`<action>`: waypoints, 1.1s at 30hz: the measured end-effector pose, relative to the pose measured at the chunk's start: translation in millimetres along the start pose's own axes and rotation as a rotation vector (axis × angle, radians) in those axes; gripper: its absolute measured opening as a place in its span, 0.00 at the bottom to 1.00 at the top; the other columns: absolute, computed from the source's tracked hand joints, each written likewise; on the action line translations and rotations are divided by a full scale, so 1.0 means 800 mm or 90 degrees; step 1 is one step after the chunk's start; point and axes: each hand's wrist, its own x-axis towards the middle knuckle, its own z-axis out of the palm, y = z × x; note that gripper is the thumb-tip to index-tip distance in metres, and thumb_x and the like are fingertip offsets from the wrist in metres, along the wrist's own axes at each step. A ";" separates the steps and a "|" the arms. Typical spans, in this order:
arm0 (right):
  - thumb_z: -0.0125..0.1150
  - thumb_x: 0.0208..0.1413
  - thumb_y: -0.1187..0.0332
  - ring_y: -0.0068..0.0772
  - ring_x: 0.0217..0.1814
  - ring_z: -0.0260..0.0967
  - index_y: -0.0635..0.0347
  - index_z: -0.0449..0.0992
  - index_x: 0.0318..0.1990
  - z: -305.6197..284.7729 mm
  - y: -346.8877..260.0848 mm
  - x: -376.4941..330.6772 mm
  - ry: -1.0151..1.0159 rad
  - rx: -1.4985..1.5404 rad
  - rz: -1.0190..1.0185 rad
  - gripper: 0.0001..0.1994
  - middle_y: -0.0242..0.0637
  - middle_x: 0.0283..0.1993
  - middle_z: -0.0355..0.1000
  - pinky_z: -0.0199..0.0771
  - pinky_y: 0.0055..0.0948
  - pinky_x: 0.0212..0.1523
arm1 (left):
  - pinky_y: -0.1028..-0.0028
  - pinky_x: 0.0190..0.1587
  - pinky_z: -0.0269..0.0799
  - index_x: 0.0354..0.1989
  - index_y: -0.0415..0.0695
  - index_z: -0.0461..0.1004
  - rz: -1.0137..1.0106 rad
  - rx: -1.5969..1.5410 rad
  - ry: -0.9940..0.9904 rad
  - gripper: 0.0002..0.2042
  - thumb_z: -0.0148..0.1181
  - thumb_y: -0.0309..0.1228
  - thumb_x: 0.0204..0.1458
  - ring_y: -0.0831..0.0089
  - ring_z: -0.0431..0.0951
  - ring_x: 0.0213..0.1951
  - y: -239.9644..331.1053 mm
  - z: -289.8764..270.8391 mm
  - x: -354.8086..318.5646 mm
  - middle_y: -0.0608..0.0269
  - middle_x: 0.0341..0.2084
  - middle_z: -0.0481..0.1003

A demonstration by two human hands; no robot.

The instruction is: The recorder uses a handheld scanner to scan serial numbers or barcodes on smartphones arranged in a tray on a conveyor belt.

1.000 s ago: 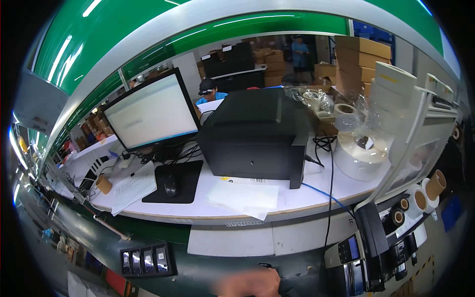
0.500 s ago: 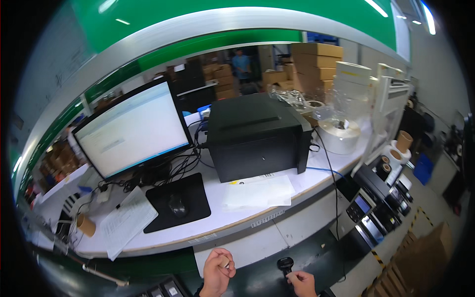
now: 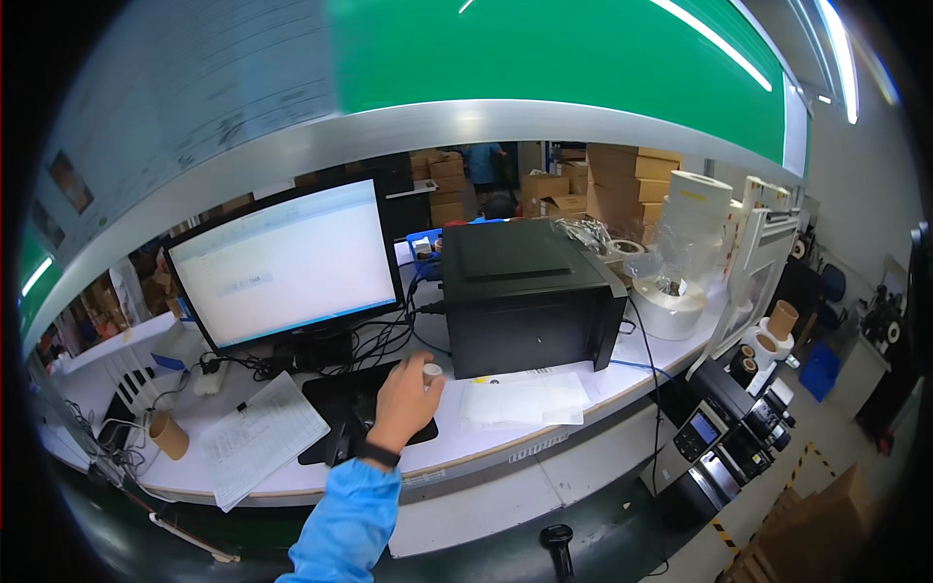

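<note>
My left hand (image 3: pixel 403 406) reaches over the black mouse pad (image 3: pixel 330 389), its fingers closed round a small round pale thing (image 3: pixel 432 371) that looks like a little roll; its kind is not clear. A blue sleeve (image 3: pixel 350 520) and a dark wristband lead up to it. Beside the wrist, the black mouse (image 3: pixel 347 439) is mostly hidden. At the lower edge a black handheld scanner (image 3: pixel 558 544) rests on the dark green surface. My right hand is out of the picture.
A monitor (image 3: pixel 292 267) stands behind the hand, with a black printer (image 3: pixel 535 316) to its right. White sheets (image 3: pixel 525 398) lie before the printer, printed papers (image 3: pixel 264 437) and a cardboard tube (image 3: pixel 168 435) at left. Label rolls (image 3: pixel 671 306) and a label printer (image 3: pixel 705 447) stand at right.
My left hand has moved up and forward, from above the dark surface to over the mouse pad, carrying the small round thing. My right hand has left the scanner and the picture. The view has shifted.
</note>
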 end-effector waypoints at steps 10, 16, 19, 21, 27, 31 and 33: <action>0.60 0.59 0.74 0.20 0.32 0.71 0.67 0.79 0.47 -0.057 0.084 -0.004 0.147 0.095 0.029 0.10 0.34 0.34 0.76 0.74 0.22 0.34 | 0.56 0.43 0.75 0.39 0.44 0.80 -0.069 0.196 -0.188 0.17 0.67 0.41 0.43 0.51 0.79 0.40 -0.056 0.053 0.037 0.51 0.32 0.80; 0.65 0.55 0.67 0.43 0.46 0.73 0.67 0.75 0.52 -0.053 0.051 -0.002 0.198 -0.145 0.008 0.19 0.47 0.43 0.76 0.73 0.37 0.49 | 0.65 0.43 0.75 0.42 0.40 0.78 -0.039 0.022 -0.036 0.16 0.67 0.34 0.47 0.61 0.80 0.37 0.042 -0.045 -0.011 0.53 0.35 0.80; 0.70 0.50 0.60 0.55 0.56 0.68 0.65 0.68 0.59 -0.031 0.041 0.007 0.276 -0.323 0.078 0.31 0.54 0.51 0.73 0.68 0.46 0.56 | 0.73 0.38 0.74 0.39 0.35 0.77 -0.165 -0.428 -0.113 0.10 0.65 0.27 0.51 0.71 0.78 0.33 0.151 -0.133 -0.106 0.56 0.32 0.80; 0.73 0.46 0.56 0.61 0.58 0.66 0.64 0.61 0.65 -0.014 0.082 0.039 0.287 -0.377 0.104 0.41 0.57 0.54 0.70 0.67 0.49 0.58 | 0.72 0.39 0.73 0.32 0.36 0.75 -0.047 -0.919 -0.214 0.04 0.61 0.23 0.51 0.65 0.77 0.33 0.183 -0.169 -0.173 0.57 0.31 0.77; 0.63 0.52 0.68 0.66 0.51 0.66 0.66 0.65 0.57 -0.019 0.107 0.080 0.265 -0.446 0.024 0.25 0.56 0.51 0.63 0.70 0.51 0.50 | 0.72 0.39 0.68 0.44 0.31 0.76 -0.084 -1.517 -0.207 0.26 0.68 0.47 0.52 0.64 0.72 0.36 0.262 -0.159 -0.216 0.46 0.40 0.71; 0.65 0.50 0.69 0.64 0.52 0.66 0.66 0.66 0.56 -0.064 0.125 0.106 0.296 -0.527 -0.034 0.25 0.55 0.51 0.64 0.69 0.50 0.52 | 0.73 0.38 0.66 0.38 0.36 0.78 -0.046 -1.540 -0.091 0.23 0.68 0.48 0.50 0.68 0.70 0.34 0.251 -0.155 -0.233 0.50 0.40 0.70; 0.65 0.49 0.70 0.63 0.53 0.65 0.65 0.66 0.59 -0.079 0.119 0.107 0.255 -0.584 -0.082 0.28 0.55 0.51 0.64 0.67 0.49 0.54 | 0.73 0.38 0.65 0.37 0.37 0.78 -0.050 -1.511 -0.072 0.22 0.68 0.48 0.50 0.68 0.70 0.34 0.233 -0.166 -0.241 0.51 0.39 0.70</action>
